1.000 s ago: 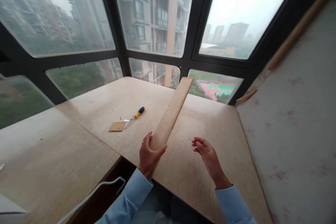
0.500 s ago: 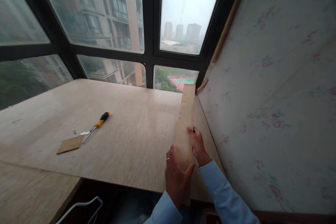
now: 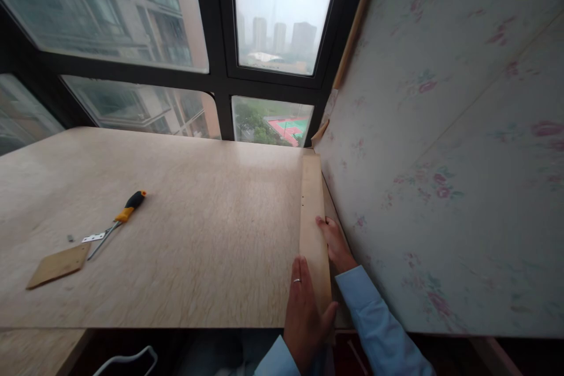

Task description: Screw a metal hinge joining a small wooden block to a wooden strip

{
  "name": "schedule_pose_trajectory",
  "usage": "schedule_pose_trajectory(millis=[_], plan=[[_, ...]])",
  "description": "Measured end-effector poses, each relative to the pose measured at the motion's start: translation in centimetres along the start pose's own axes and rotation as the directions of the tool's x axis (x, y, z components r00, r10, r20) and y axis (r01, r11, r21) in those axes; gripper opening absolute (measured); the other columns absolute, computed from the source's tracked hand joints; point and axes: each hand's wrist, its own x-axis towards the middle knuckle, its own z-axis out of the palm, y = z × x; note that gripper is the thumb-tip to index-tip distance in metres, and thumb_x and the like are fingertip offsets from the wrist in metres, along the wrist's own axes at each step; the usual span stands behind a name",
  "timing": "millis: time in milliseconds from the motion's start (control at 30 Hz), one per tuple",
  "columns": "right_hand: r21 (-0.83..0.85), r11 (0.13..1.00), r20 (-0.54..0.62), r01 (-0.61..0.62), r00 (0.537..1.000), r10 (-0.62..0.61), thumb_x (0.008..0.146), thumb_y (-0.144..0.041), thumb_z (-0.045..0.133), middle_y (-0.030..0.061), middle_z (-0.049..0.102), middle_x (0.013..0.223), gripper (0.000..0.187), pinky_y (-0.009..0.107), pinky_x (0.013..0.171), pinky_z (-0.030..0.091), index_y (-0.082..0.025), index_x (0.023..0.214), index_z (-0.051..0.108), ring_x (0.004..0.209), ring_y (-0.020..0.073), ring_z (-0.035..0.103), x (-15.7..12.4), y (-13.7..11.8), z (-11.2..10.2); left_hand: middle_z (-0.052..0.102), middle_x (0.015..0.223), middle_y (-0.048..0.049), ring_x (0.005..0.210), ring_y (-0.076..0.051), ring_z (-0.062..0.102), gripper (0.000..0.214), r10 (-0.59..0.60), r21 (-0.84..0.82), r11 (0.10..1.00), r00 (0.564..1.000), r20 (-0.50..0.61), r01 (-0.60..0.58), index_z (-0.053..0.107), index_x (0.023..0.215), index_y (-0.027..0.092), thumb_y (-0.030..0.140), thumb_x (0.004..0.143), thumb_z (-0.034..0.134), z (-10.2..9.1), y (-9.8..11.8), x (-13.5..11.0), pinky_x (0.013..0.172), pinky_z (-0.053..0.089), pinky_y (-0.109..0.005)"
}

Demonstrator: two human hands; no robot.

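Note:
A long, pale wooden board (image 3: 312, 200) lies at the right side of the stone-look countertop (image 3: 211, 235), pointing away from me beside the wall. Two small dark holes show near its left edge. My left hand (image 3: 306, 311) grips the near end, fingers along the left edge and thumb across on the right; a ring is on one finger. Farther up, my right hand (image 3: 337, 244) holds the board's right edge, thumb on top and fingers partly hidden. Both hands are closed on the board.
To the left lie a yellow-and-black screwdriver (image 3: 127, 210), a small metal hinge (image 3: 93, 237), a thin wooden piece (image 3: 59, 265) and a tiny grey bit (image 3: 70, 238). A flowered wall (image 3: 440, 158) rises at right. Dark-framed windows (image 3: 220, 23) stand behind the countertop.
My view has turned to the right. The board's far end has come down from in front of the window, so the board now looks flatter against the countertop. Both hands keep hold of it.

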Motion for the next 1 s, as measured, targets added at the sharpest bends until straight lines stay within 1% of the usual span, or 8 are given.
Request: schedule_pose_trajectory(millis=[100, 300, 400, 500, 633, 733, 833, 1000], plan=[[-0.026, 1.0, -0.007, -0.018, 1.0, 0.018, 0.061, -0.047, 0.07, 0.0056, 0.073, 0.068, 0.032, 0.03, 0.05, 0.049, -0.02, 0.075, 0.06, 0.061, 0.0228, 0.067, 0.4, 0.6, -0.2, 0.012, 0.161, -0.0193, 0.148, -0.032, 0.009, 0.091, -0.008, -0.005, 1.0, 1.0, 0.016, 0.009, 0.019, 0.153, 0.005, 0.033, 0.078, 0.061, 0.8, 0.0, -0.3, 0.12, 0.022, -0.048], [-0.097, 0.995, 0.009, -0.013, 1.0, 0.014, 0.066, -0.049, 0.063, 0.0056, 0.073, 0.068, 0.031, 0.03, 0.05, 0.048, -0.02, 0.076, 0.061, 0.059, 0.0225, 0.066, 0.8, 1.2, -0.3, 0.009, 0.162, -0.0154, 0.148, -0.033, 0.008, 0.091, -0.031, -0.007, 0.999, 0.999, 0.025, 0.031, 0.028, 0.152, 0.009, 0.031, 0.072, 0.066, 1.8, -0.1, -0.4, 0.12, 0.021, -0.048], [-0.163, 0.986, 0.003, 0.021, 1.0, -0.021, 0.069, -0.049, 0.059, 0.0066, 0.074, 0.073, 0.031, 0.03, 0.054, 0.05, -0.019, 0.079, 0.061, 0.064, 0.0231, 0.067, 1.0, 1.2, -0.2, 0.009, 0.162, -0.0137, 0.148, -0.032, 0.008, 0.09, -0.068, -0.017, 0.998, 0.998, 0.003, 0.068, 0.029, 0.152, 0.011, 0.028, 0.07, 0.065, 2.3, 0.0, -0.3, 0.12, 0.021, -0.049], [-0.257, 0.963, -0.015, 0.082, 0.996, -0.089, 0.071, -0.046, 0.059, 0.0084, 0.075, 0.086, 0.032, 0.03, 0.063, 0.05, -0.018, 0.085, 0.063, 0.076, 0.0239, 0.067, 1.0, 1.0, 0.1, 0.01, 0.162, -0.0138, 0.149, -0.032, 0.007, 0.09, -0.096, -0.009, 0.995, 0.995, -0.008, 0.095, 0.028, 0.152, 0.011, 0.026, 0.07, 0.064, 2.7, 0.1, -0.3, 0.121, 0.019, -0.048], [-0.389, 0.909, -0.017, 0.147, 0.986, -0.166, 0.073, -0.04, 0.057, 0.0103, 0.074, 0.098, 0.034, 0.033, 0.073, 0.049, -0.016, 0.095, 0.066, 0.086, 0.0254, 0.066, 0.8, 0.7, 0.4, 0.011, 0.162, -0.0153, 0.149, -0.032, 0.009, 0.091, -0.103, 0.002, 0.995, 0.994, -0.024, 0.103, 0.025, 0.152, 0.008, 0.028, 0.072, 0.063, 3.1, 0.3, -0.3, 0.121, 0.02, -0.046], [-0.476, 0.862, 0.003, 0.173, 0.981, -0.196, 0.075, -0.035, 0.056, 0.01, 0.074, 0.098, 0.033, 0.034, 0.076, 0.048, -0.016, 0.1, 0.067, 0.087, 0.0256, 0.066, 0.5, 0.4, 0.4, 0.012, 0.162, -0.0153, 0.149, -0.032, 0.009, 0.092, -0.114, -0.001, 0.993, 0.992, -0.059, 0.115, 0.024, 0.153, 0.008, 0.026, 0.071, 0.063, 3.3, 0.4, -0.3, 0.121, 0.021, -0.046], [-0.551, 0.812, 0.032, 0.195, 0.977, -0.213, 0.075, -0.031, 0.057, 0.0098, 0.074, 0.097, 0.031, 0.033, 0.076, 0.049, -0.017, 0.099, 0.069, 0.088, 0.0255, 0.066, 0.4, 0.0, 0.3, 0.013, 0.162, -0.0147, 0.149, -0.031, 0.009, 0.092, -0.113, 0.0, 0.994, 0.992, -0.057, 0.113, 0.023, 0.153, 0.009, 0.025, 0.071, 0.062, 3.4, 0.4, -0.3, 0.121, 0.02, -0.046], [-0.684, 0.7, 0.061, 0.206, 0.972, -0.227, 0.073, -0.027, 0.059, 0.0105, 0.074, 0.095, 0.027, 0.033, 0.079, 0.048, -0.015, 0.094, 0.072, 0.09, 0.0262, 0.065, 0.6, -0.4, 0.1, 0.015, 0.161, -0.0183, 0.148, -0.034, 0.01, 0.088, -0.023, 0.077, 0.997, 0.998, -0.065, 0.028, 0.024, 0.152, 0.006, 0.025, 0.074, 0.061, 3.9, -0.2, -0.4, 0.12, 0.023, -0.049]])
